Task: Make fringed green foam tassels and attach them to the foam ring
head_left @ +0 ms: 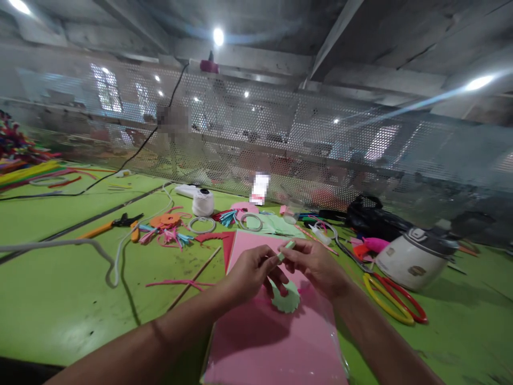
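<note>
Between the fingertips of both hands is a small strip of light green paper (286,250), rolled or folded. My left hand (260,267) pinches its lower end. My right hand (315,262) grips the upper end. Just below the fingers lies a round light green paper piece (286,299) with a scalloped edge, partly covered by my left fingers. Under both hands is a stack of pink sheets (276,342) in a clear sleeve, with a red sheet (229,248) sticking out at its left.
Scissors with red and yellow handles (395,299) and a white pot-like container (417,259) stand right. Pliers (110,224), a thread spool (203,202), orange paper pieces (166,220), rings and green sheets (274,224) lie ahead. A perforated metal screen (240,133) closes the table's back.
</note>
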Motion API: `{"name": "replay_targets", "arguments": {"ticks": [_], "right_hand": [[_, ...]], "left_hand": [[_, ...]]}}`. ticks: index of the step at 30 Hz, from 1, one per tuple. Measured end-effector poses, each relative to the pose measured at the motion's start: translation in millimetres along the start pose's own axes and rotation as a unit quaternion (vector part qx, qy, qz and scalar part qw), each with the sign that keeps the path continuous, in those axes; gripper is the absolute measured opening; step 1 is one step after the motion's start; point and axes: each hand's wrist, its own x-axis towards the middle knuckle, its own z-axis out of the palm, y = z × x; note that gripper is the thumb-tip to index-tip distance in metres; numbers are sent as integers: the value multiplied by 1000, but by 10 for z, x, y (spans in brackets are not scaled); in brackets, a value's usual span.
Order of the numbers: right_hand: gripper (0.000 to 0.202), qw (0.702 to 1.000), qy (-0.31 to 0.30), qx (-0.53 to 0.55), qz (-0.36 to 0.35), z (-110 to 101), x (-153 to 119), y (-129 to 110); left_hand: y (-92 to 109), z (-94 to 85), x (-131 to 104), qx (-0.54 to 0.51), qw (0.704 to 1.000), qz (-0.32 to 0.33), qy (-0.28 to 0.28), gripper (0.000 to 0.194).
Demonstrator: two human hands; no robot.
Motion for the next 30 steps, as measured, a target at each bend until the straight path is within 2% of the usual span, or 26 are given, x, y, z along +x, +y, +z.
{"name": "replay_targets", "arguments": {"ticks": [3, 7, 16, 22, 26, 30], "right_hand": [[26, 999, 16, -41, -22, 41, -8, 20], [27, 996, 49, -67, -42, 117, -21, 35], [26, 992, 113, 12, -56, 183, -31, 73], [29, 990, 132, 53, -17, 201, -37, -8], [34, 989, 147, 22, -20, 175, -19, 15], [37, 990, 138, -19, -33, 125, 16, 88]], "left_hand": [[6, 11, -11, 32, 999, 10, 13, 33], [-24, -2, -10, 56, 998, 29, 10, 33], [-14, -3, -7, 86, 995, 50, 10, 28], [-5, 1, 6, 53, 998, 37, -2, 24], [-6, -5, 8, 53, 998, 18, 16, 24], [0, -28, 7, 73, 997, -31, 24, 25]]}}
